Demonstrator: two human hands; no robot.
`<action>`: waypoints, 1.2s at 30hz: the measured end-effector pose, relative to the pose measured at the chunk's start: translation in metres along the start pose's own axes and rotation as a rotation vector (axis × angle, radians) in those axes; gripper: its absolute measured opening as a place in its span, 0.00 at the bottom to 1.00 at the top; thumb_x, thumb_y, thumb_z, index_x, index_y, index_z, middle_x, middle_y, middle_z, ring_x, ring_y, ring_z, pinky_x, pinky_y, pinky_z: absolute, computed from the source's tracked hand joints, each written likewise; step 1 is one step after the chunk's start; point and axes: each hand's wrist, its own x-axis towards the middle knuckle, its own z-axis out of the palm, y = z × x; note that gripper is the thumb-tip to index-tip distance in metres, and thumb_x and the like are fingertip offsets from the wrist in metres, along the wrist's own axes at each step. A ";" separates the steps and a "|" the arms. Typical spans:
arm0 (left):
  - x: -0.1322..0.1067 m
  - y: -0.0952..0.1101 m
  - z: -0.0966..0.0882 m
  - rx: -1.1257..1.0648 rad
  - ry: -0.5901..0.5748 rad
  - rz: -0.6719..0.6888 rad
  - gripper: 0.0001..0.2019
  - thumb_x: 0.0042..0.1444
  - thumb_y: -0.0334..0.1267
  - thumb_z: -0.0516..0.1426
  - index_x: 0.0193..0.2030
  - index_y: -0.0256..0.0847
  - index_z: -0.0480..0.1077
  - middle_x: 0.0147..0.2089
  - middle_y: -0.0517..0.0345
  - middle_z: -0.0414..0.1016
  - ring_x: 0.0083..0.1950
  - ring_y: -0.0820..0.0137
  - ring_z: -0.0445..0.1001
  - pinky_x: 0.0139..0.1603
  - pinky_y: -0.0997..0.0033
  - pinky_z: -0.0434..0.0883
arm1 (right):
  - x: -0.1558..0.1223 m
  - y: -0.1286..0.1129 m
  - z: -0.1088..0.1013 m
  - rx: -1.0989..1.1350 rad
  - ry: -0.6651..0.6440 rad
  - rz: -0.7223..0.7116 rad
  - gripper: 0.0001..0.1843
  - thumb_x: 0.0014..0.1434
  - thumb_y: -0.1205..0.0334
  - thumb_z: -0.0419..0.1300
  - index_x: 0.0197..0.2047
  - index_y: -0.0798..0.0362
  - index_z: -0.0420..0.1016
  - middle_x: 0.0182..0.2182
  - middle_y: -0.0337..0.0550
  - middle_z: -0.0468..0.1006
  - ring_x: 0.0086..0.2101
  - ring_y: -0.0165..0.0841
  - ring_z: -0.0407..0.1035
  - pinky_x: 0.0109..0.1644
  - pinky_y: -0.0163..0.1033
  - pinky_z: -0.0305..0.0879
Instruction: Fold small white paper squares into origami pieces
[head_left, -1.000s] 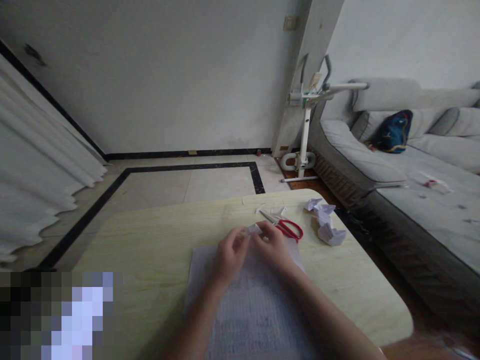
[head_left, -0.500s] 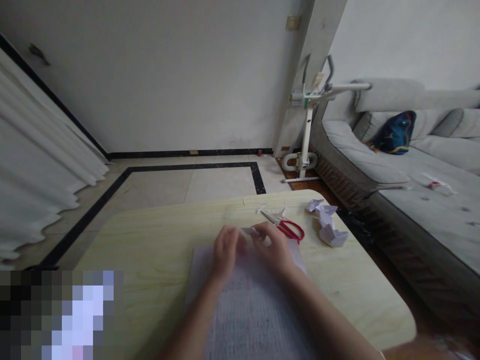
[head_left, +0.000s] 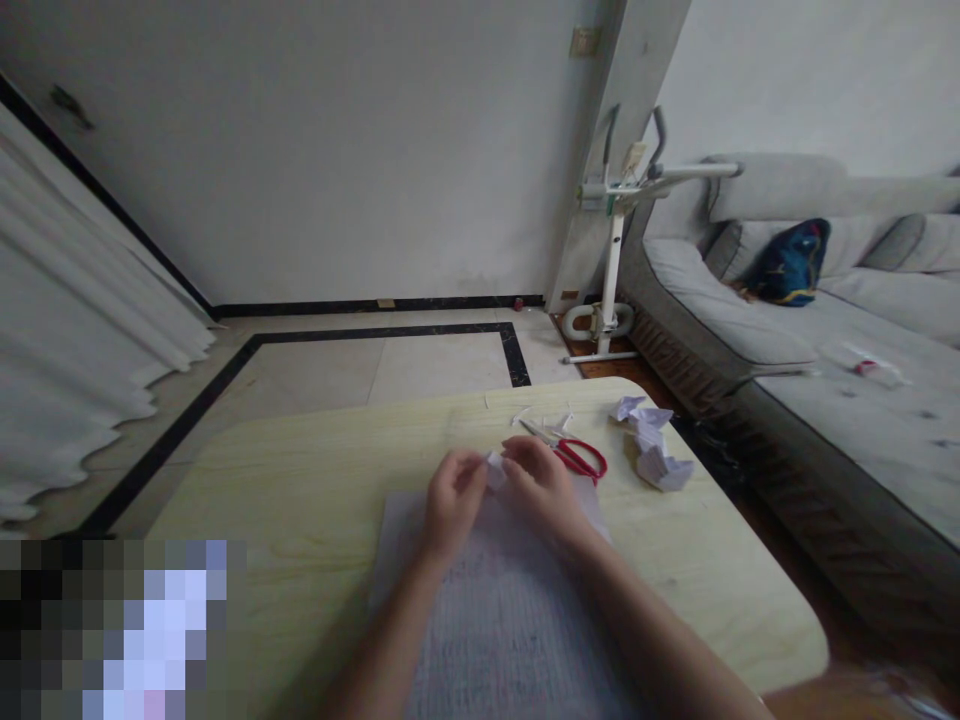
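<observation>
A small folded piece of white paper (head_left: 494, 470) is pinched between my two hands. My left hand (head_left: 454, 497) grips its left side with curled fingers, while my right hand (head_left: 545, 487) holds the right side. Both hands are over the far part of a large sheet of paper (head_left: 495, 640) covered in lines of print or writing. Just beyond my right hand lies a pair of scissors (head_left: 581, 459) with red handles, blades pointing away to the left. Thin white paper scraps (head_left: 556, 422) lie around the blades.
Several folded paper pieces (head_left: 651, 442) sit near the right edge of the pale wooden table (head_left: 300, 500). A grey sofa (head_left: 862, 440) stands to the right, with a white exercise machine (head_left: 611, 260) behind the table. A white curtain (head_left: 82, 320) hangs at the left.
The small paper has turned in my fingers and now shows a broader white face. My right hand has shifted slightly, and its fingers are more bent.
</observation>
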 end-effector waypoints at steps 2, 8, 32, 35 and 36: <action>-0.001 -0.002 0.001 0.030 -0.009 0.010 0.09 0.53 0.40 0.60 0.38 0.38 0.69 0.35 0.56 0.75 0.34 0.70 0.76 0.30 0.75 0.73 | 0.002 0.002 0.001 0.058 -0.005 0.069 0.10 0.56 0.61 0.61 0.42 0.52 0.70 0.30 0.39 0.73 0.31 0.32 0.68 0.34 0.36 0.66; -0.001 -0.008 -0.001 0.103 -0.043 0.040 0.11 0.57 0.42 0.57 0.42 0.38 0.71 0.39 0.52 0.77 0.37 0.68 0.76 0.34 0.73 0.74 | 0.001 -0.002 0.000 0.134 -0.055 0.070 0.12 0.56 0.58 0.61 0.43 0.51 0.70 0.31 0.39 0.72 0.32 0.32 0.68 0.35 0.36 0.65; 0.001 -0.014 -0.003 0.592 0.052 0.369 0.09 0.57 0.34 0.56 0.44 0.40 0.72 0.39 0.53 0.79 0.37 0.69 0.77 0.39 0.73 0.72 | -0.001 -0.007 0.001 -0.206 0.000 -0.209 0.04 0.57 0.68 0.58 0.30 0.53 0.70 0.30 0.42 0.74 0.32 0.33 0.68 0.37 0.37 0.65; 0.000 -0.011 -0.002 0.600 0.050 0.396 0.06 0.57 0.33 0.56 0.40 0.41 0.72 0.36 0.55 0.78 0.37 0.69 0.76 0.39 0.72 0.72 | -0.002 -0.007 0.000 -0.210 -0.014 -0.214 0.05 0.58 0.67 0.58 0.30 0.53 0.70 0.30 0.42 0.74 0.32 0.33 0.68 0.38 0.37 0.65; 0.000 -0.010 -0.002 0.603 0.056 0.405 0.05 0.57 0.33 0.56 0.39 0.41 0.72 0.36 0.56 0.77 0.36 0.69 0.76 0.39 0.72 0.72 | -0.002 -0.007 0.000 -0.207 -0.022 -0.219 0.05 0.58 0.67 0.58 0.30 0.53 0.70 0.30 0.42 0.74 0.32 0.33 0.68 0.38 0.37 0.65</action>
